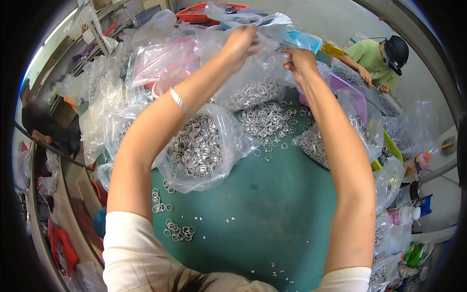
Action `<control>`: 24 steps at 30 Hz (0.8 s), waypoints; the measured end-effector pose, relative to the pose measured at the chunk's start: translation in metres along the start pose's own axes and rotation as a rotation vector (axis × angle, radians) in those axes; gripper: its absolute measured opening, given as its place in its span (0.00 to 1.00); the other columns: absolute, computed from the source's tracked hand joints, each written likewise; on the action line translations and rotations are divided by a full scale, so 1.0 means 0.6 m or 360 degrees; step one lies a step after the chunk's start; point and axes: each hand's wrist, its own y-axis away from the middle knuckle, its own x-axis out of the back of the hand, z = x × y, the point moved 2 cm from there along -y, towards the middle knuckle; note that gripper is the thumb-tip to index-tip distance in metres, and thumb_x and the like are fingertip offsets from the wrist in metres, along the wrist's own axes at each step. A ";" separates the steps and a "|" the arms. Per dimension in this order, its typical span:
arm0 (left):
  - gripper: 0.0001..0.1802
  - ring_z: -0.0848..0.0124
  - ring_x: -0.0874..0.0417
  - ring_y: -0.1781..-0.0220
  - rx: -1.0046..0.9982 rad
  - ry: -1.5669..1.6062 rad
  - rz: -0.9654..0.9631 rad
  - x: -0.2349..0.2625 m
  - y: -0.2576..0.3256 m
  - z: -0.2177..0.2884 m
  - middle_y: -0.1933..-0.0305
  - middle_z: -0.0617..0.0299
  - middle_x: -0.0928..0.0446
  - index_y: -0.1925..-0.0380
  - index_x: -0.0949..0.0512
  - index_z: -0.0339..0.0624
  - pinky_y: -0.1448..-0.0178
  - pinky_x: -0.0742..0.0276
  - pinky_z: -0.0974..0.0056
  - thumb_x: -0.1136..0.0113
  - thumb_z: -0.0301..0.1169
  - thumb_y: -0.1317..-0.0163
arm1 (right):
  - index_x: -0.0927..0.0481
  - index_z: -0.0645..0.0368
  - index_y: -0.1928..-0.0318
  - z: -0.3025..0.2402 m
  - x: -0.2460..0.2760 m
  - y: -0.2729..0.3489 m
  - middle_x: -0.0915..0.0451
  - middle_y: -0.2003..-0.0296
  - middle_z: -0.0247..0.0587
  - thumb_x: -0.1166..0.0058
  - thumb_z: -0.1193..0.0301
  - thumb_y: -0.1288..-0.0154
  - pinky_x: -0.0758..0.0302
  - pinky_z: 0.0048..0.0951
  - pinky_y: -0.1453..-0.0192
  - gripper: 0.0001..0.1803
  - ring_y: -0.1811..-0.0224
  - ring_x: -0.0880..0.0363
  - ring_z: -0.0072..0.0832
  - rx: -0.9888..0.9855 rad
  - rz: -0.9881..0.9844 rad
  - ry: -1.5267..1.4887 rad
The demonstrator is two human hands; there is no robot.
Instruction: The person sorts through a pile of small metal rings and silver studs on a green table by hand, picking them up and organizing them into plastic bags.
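Both arms reach to the far side of a green table. My right hand pinches the upper edge of a clear plastic bag. The bag's lower part holds many silvery metal rings and rests on the table. At the bag's other side, my left hand has its fingers apart against the film, slightly blurred. Just below, a loose pile of rings spreads over the tabletop. An opened clear bag full of rings stands under my left forearm, and another filled bag lies beside my right forearm.
Small ring groups and tiny pale bits lie near me. A purple basin and a green tray stand at right, a red basket at the back. A person in green works at far right; another sits at left.
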 end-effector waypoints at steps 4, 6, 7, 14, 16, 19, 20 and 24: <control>0.31 0.59 0.35 0.37 0.0043 -0.0041 0.0513 -0.011 0.128 -0.001 0.38 0.51 0.37 0.34 0.43 0.38 0.34 0.38 0.53 0.49 0.34 0.36 | 0.23 0.73 0.66 -0.037 -0.010 0.026 0.23 0.77 0.49 0.53 0.80 0.41 0.31 0.27 0.83 0.07 0.84 0.26 0.31 -0.0018 0.0042 -0.0177; 0.30 0.61 0.34 0.37 -0.0115 -0.0116 0.0384 -0.013 0.198 -0.010 0.37 0.51 0.38 0.35 0.42 0.37 0.36 0.36 0.55 0.51 0.28 0.38 | 0.23 0.72 0.65 -0.064 0.003 0.027 0.22 0.75 0.51 0.54 0.80 0.39 0.30 0.27 0.83 0.08 0.82 0.25 0.32 -0.0029 0.0055 -0.0253; 0.28 0.64 0.33 0.39 -0.0232 -0.0268 0.0209 -0.010 0.238 -0.029 0.40 0.54 0.35 0.38 0.39 0.36 0.38 0.34 0.59 0.52 0.25 0.40 | 0.23 0.72 0.65 -0.079 0.008 0.025 0.22 0.74 0.52 0.55 0.80 0.39 0.29 0.28 0.83 0.08 0.82 0.24 0.33 -0.0034 0.0053 -0.0287; 0.38 0.52 0.39 0.33 0.0640 -0.1654 -0.0552 -0.087 0.290 -0.207 0.35 0.40 0.42 0.38 0.41 0.34 0.33 0.40 0.51 0.40 0.35 0.48 | 0.23 0.73 0.63 -0.196 0.141 -0.055 0.21 0.71 0.49 0.56 0.79 0.34 0.26 0.26 0.78 0.09 0.77 0.25 0.30 0.0422 -0.0095 -0.0423; 0.36 0.43 0.42 0.34 0.0231 -0.2040 -0.0127 -0.078 0.221 -0.256 0.36 0.39 0.43 0.39 0.40 0.34 0.33 0.39 0.47 0.42 0.32 0.49 | 0.23 0.73 0.63 -0.187 0.144 -0.054 0.22 0.72 0.49 0.55 0.79 0.34 0.26 0.27 0.78 0.09 0.77 0.25 0.30 0.0390 -0.0008 -0.0541; 0.32 0.45 0.43 0.32 0.0588 -0.2200 0.0028 -0.057 0.141 -0.258 0.34 0.48 0.43 0.39 0.36 0.42 0.36 0.39 0.41 0.42 0.37 0.44 | 0.23 0.74 0.64 -0.220 0.102 0.062 0.22 0.74 0.48 0.55 0.79 0.35 0.25 0.27 0.78 0.08 0.78 0.24 0.32 0.0310 0.0195 -0.0641; 0.31 0.46 0.43 0.32 0.0579 -0.2216 -0.0017 -0.066 0.119 -0.272 0.34 0.49 0.42 0.39 0.35 0.44 0.36 0.39 0.41 0.43 0.41 0.42 | 0.23 0.73 0.65 -0.224 0.122 0.063 0.21 0.75 0.49 0.54 0.79 0.36 0.25 0.27 0.79 0.08 0.79 0.23 0.33 0.0320 0.0219 -0.0663; 0.32 0.43 0.49 0.29 0.0538 -0.2306 -0.0105 -0.063 0.105 -0.319 0.30 0.50 0.44 0.36 0.35 0.54 0.34 0.48 0.33 0.56 0.55 0.37 | 0.23 0.73 0.66 -0.225 0.150 0.062 0.21 0.75 0.50 0.54 0.79 0.36 0.24 0.27 0.79 0.08 0.80 0.22 0.34 0.0331 0.0131 -0.0754</control>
